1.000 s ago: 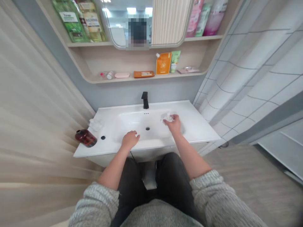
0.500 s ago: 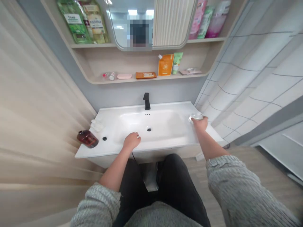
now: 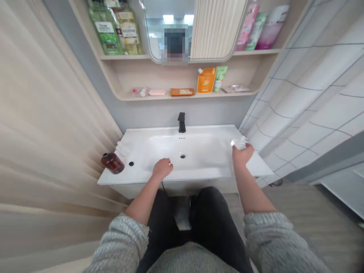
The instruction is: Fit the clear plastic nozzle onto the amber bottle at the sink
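Note:
My left hand (image 3: pixel 163 168) is over the front of the white washbasin (image 3: pixel 196 172), fingers curled in. A tiny pale spot shows at its fingertips, too small to name. At the basin's right end, my right hand (image 3: pixel 242 154) has its thumb and fingers around a clear, shiny container (image 3: pixel 239 143), whose kind I cannot make out. The black faucet (image 3: pixel 182 122) stands behind the drain (image 3: pixel 182 156), between the two hands.
On the left of the counter stand a brown bottle with an open neck (image 3: pixel 113 163), a crumpled whitish clear item (image 3: pixel 123 148) and a black round piece (image 3: pixel 131 163). Above, a shelf (image 3: pixel 159 97) holds an orange pouch (image 3: pixel 206 80) and tubes. Curtains hang at both sides.
The view has shifted slightly, so the scene sits farther right. My right hand has come a little nearer to me, still around the clear container. My left hand keeps nearly the same place.

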Tool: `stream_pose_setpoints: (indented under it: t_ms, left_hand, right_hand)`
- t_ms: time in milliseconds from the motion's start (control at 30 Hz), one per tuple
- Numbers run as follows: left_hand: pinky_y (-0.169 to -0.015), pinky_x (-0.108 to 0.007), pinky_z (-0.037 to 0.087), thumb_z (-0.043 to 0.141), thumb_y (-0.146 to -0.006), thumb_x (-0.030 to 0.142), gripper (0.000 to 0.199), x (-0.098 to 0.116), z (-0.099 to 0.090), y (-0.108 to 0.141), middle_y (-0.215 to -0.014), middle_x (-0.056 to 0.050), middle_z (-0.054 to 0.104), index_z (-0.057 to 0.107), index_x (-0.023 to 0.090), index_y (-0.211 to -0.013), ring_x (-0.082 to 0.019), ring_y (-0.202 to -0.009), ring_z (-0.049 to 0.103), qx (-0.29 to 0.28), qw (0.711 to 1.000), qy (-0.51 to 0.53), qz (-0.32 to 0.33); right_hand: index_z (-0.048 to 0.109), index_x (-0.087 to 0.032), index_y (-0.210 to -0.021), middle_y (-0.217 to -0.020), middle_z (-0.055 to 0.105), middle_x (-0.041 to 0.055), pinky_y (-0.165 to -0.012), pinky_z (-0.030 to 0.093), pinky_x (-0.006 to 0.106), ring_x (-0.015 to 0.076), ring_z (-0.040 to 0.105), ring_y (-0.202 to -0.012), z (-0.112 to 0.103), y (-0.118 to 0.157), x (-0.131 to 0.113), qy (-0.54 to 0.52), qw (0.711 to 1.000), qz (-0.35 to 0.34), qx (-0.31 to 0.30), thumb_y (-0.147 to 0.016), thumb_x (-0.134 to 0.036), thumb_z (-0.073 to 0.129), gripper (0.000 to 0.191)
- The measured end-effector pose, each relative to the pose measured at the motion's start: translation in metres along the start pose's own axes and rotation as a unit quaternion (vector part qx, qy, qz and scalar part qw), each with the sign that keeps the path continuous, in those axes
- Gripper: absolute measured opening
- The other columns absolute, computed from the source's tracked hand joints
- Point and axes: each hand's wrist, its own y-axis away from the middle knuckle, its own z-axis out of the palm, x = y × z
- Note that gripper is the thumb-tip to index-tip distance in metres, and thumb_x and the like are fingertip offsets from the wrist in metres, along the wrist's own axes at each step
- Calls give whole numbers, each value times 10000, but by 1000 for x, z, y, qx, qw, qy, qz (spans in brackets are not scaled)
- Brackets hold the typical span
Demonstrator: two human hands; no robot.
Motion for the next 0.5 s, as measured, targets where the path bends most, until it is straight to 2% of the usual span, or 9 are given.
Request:
stream_pose_setpoints:
  t_ms: [33,100,167,200,233,267,367,433,500]
  left_hand:
    - [-1064,-433,569,580,-1018,340,341,1,0,0,-1323,-159,790,794,209,-1248,-323,-1245,730,5,1000,5,1]
    - [-1095,-418,559,595,-1008,318,366,2,-3,1,-1358,-145,773,769,212,-1313,-306,-1260,715,29,999,18,-2]
    - [-1129,-401,543,592,-1006,294,415,0,-15,0,-1395,-140,748,731,208,-1387,-296,-1276,699,71,997,18,-8]
    - [-1143,-401,535,584,-1007,281,436,-2,-25,-2,-1406,-147,735,713,201,-1416,-300,-1286,689,97,995,8,-11]
    - [-1151,-406,529,576,-1007,265,451,-7,-38,-4,-1414,-159,721,699,193,-1435,-310,-1298,677,122,992,-10,-13]
    - [-1150,-419,526,567,-1005,248,458,-13,-54,-8,-1410,-175,711,689,182,-1442,-325,-1304,668,143,989,-35,-17]
    - [-1101,-462,543,534,-1021,215,444,-44,-112,-25,-1379,-238,688,670,110,-1430,-372,-1296,653,177,975,-120,-56]
    - [-1080,-478,548,492,-1032,162,420,-71,-150,-39,-1392,-276,673,660,47,-1399,-381,-1296,645,170,961,-175,-128]
    - [-1051,-499,559,526,-1007,124,391,-97,-178,-51,-1360,-328,683,660,-37,-1337,-391,-1265,653,150,956,-183,-175]
  right_hand:
    - [595,-131,-1333,-1343,696,235,-1142,518,506,367,677,-1266,0,19,-9,-9,998,-41,-48,-880,-335,695,507]
    - [690,-183,-1221,-1121,786,133,-995,569,425,299,749,-1033,3,63,-29,-32,965,-139,-221,-928,-321,645,327]
    - [758,-229,-1116,-978,809,78,-880,567,372,268,753,-902,9,108,-47,-31,892,-240,-381,-941,-352,680,228]
    - [782,-250,-1070,-947,817,64,-845,558,358,261,749,-870,12,127,-54,-22,857,-280,-431,-940,-360,702,189]
    - [800,-269,-1065,-940,825,57,-824,550,349,257,745,-853,14,144,-59,-15,834,-309,-457,-942,-382,726,182]
    - [814,-280,-1066,-940,830,61,-819,545,346,262,745,-861,16,156,-63,-4,822,-329,-465,-934,-400,759,187]
    - [843,-261,-1078,-978,836,111,-861,540,362,302,753,-950,18,173,-68,39,821,-361,-440,-942,-414,785,213]
    - [850,-235,-1070,-1010,837,134,-872,536,368,313,757,-975,18,173,-67,60,822,-364,-434,-982,-376,731,204]
    - [848,-224,-1049,-1015,838,131,-864,530,360,303,758,-966,18,169,-66,64,819,-363,-439,-1006,-324,677,202]
